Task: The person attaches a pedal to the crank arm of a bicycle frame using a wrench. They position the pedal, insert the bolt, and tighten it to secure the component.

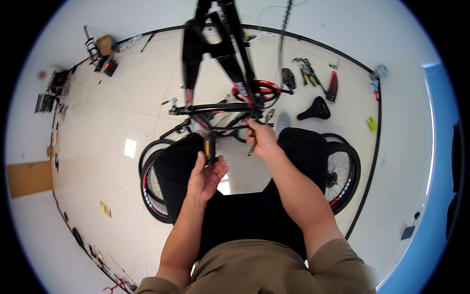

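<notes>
A black bicycle frame (223,54) with red markings stands in front of me, a red chainring (267,90) on its right side. A pedal (210,148) with orange reflectors hangs from the crank arm on the near side. My left hand (206,179) is just below this pedal, fingers spread and curved, perhaps touching its lower end. At the crank's axle, my right hand (262,139) is closed on a slim metal tool (252,149). Only the tool's lower end shows below the fingers, so its exact kind is hidden.
Bicycle wheels (346,171) lie beside both my legs. On the floor to the right are a black saddle (316,109), a red and black mudguard (332,87) and several hand tools (306,72). A chain (283,36) hangs at the back. Boxes and parts line the left wall.
</notes>
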